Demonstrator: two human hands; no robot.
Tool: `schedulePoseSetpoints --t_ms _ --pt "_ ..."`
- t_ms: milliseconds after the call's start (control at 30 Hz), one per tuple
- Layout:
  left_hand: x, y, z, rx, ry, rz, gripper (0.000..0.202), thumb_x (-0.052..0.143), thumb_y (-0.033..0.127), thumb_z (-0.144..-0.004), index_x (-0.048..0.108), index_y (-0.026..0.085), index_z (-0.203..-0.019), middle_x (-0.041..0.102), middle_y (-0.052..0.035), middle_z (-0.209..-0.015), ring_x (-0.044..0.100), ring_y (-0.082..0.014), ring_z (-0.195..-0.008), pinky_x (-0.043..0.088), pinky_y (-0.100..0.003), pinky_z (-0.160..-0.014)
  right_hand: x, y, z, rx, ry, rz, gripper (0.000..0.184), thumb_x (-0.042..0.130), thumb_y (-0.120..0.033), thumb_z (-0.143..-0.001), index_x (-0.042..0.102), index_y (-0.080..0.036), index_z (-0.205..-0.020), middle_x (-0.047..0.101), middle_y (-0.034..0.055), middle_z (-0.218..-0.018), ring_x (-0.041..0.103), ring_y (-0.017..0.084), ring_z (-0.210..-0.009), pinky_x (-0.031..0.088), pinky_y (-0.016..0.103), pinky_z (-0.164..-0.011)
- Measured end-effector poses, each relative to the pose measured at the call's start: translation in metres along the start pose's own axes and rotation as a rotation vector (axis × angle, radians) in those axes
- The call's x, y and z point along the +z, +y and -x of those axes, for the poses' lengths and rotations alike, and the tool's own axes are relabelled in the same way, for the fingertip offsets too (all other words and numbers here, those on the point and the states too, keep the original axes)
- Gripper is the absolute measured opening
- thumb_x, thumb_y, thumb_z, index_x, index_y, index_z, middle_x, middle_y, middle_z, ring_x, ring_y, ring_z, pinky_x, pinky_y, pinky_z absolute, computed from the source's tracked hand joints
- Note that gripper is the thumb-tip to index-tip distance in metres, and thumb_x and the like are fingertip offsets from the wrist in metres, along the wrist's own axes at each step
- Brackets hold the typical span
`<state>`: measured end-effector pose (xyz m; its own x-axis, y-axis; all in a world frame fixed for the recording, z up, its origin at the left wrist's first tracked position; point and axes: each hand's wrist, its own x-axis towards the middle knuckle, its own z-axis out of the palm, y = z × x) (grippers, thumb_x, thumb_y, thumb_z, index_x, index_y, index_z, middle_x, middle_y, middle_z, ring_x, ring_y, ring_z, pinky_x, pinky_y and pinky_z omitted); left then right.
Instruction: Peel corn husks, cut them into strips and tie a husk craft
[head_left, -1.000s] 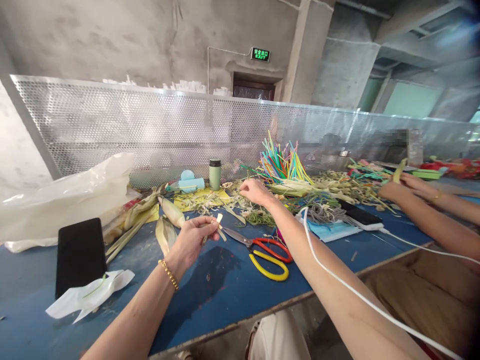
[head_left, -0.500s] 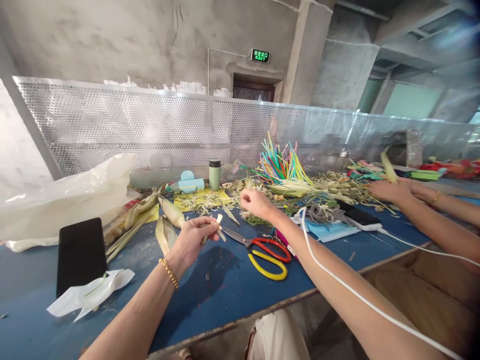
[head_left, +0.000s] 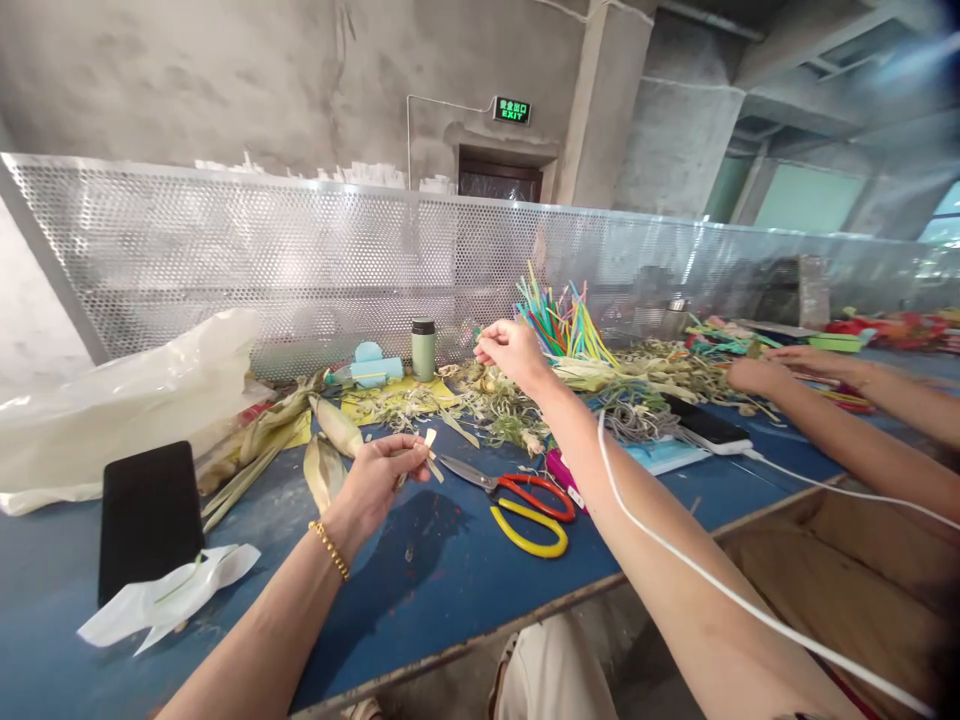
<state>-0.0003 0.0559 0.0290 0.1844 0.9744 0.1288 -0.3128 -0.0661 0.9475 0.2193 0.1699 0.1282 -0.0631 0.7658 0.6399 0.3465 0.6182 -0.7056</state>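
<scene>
In the head view, my left hand pinches a small pale strip of corn husk between thumb and fingers. My right hand is raised over dried husk scraps, its fingers pressed together. What it holds, if anything, is too small to make out. On the blue table between my arms lie scissors with one red and one yellow handle, blades toward my left hand. Husk leaves and a husk-wrapped cob shape lie just behind my left hand.
Left: a black tablet-like slab, crumpled white paper and plastic sheeting. Behind: a green bottle and colourful pipe cleaners. A white cable crosses my right arm to a phone. A co-worker's hands work at right.
My right hand has lifted up and away from me over the scraps. My left hand keeps the husk strip. At right, the co-worker's upright husk piece is no longer visible.
</scene>
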Motion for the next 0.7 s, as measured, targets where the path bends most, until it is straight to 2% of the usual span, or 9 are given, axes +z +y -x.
schedulePoseSetpoints --t_ms 33,133,200,333,367,467,567,600,700 --pt "0.000 0.000 0.000 -0.001 -0.002 -0.001 0.027 0.085 0.028 -0.058 0.070 0.011 -0.072 0.063 -0.0024 -0.064 0.056 -0.0088 -0.054 0.041 -0.020 -0.055 0.000 0.007 0.000 0.000 -0.037 0.113 0.003 0.062 -0.018 -0.080 0.063 -0.015 -0.081 0.071 0.0052 -0.075 0.068 0.016 -0.065 0.055 0.030 -0.065" --pt "0.000 0.001 0.000 0.000 -0.004 0.005 0.027 0.085 0.028 -0.058 0.070 0.011 -0.072 0.064 -0.0022 -0.065 0.057 -0.0088 -0.054 0.041 -0.020 -0.055 -0.005 0.025 0.006 -0.032 -0.168 0.475 0.022 0.065 -0.013 -0.074 0.069 -0.013 -0.096 0.073 0.0094 -0.096 0.069 0.020 -0.086 0.052 0.033 -0.082" --pt "-0.001 0.001 0.001 -0.005 -0.005 0.004 0.027 0.085 0.028 -0.059 0.070 0.011 -0.073 0.063 -0.0022 -0.064 0.057 -0.0087 -0.054 0.041 -0.019 -0.054 -0.011 0.032 0.016 -0.042 -0.242 0.672 0.028 0.065 -0.013 -0.074 0.070 -0.011 -0.102 0.072 0.0118 -0.103 0.067 0.022 -0.092 0.049 0.032 -0.085" --pt "0.000 -0.001 0.001 -0.022 -0.025 0.002 0.027 0.084 0.028 -0.061 0.069 0.011 -0.075 0.063 -0.0025 -0.063 0.056 -0.0085 -0.054 0.038 -0.018 -0.052 -0.019 0.035 0.049 0.030 -0.721 0.793 0.020 0.066 -0.018 -0.076 0.073 -0.017 -0.095 0.074 0.0054 -0.091 0.068 0.019 -0.082 0.048 0.024 -0.070" --pt "0.000 -0.002 0.001 -0.029 -0.029 0.000 0.027 0.084 0.028 -0.061 0.069 0.011 -0.076 0.063 -0.0025 -0.062 0.056 -0.0085 -0.054 0.038 -0.018 -0.051 -0.019 0.035 0.058 0.001 -0.779 0.857 0.021 0.070 -0.017 -0.072 0.073 -0.018 -0.093 0.074 0.0057 -0.093 0.068 0.019 -0.085 0.047 0.024 -0.071" --pt "0.000 -0.003 0.001 -0.039 -0.028 -0.005 0.027 0.084 0.028 -0.061 0.069 0.012 -0.076 0.063 -0.0022 -0.063 0.056 -0.0084 -0.054 0.036 -0.017 -0.049 -0.014 0.034 0.074 -0.056 -0.628 1.060 0.019 0.068 -0.007 -0.068 0.072 -0.018 -0.084 0.073 0.0090 -0.097 0.066 0.022 -0.094 0.046 0.025 -0.076" --pt "0.000 -0.002 0.001 -0.023 -0.025 -0.006 0.026 0.084 0.028 -0.061 0.069 0.011 -0.074 0.063 -0.0020 -0.064 0.057 -0.0082 -0.054 0.039 -0.018 -0.052 -0.015 0.028 0.065 -0.035 -0.450 1.079 0.015 0.054 -0.011 -0.082 0.068 -0.016 -0.081 0.072 0.0116 -0.094 0.067 0.022 -0.090 0.047 0.029 -0.074" --pt "0.000 -0.001 0.001 -0.022 -0.026 -0.006 0.026 0.084 0.028 -0.060 0.069 0.011 -0.074 0.063 -0.0020 -0.065 0.057 -0.0081 -0.054 0.040 -0.018 -0.053 -0.017 0.025 0.057 -0.038 -0.355 1.053 0.018 0.049 -0.015 -0.087 0.067 -0.016 -0.084 0.071 0.0117 -0.095 0.067 0.022 -0.089 0.048 0.030 -0.075" --pt "0.000 0.001 0.002 -0.018 -0.029 0.000 0.025 0.084 0.027 -0.060 0.069 0.011 -0.073 0.063 -0.0019 -0.066 0.057 -0.0083 -0.054 0.041 -0.019 -0.055 -0.024 0.015 0.033 -0.017 0.085 0.628 0.012 0.054 -0.023 -0.087 0.060 -0.016 -0.079 0.067 0.0048 -0.072 0.066 0.017 -0.064 0.050 0.029 -0.063"
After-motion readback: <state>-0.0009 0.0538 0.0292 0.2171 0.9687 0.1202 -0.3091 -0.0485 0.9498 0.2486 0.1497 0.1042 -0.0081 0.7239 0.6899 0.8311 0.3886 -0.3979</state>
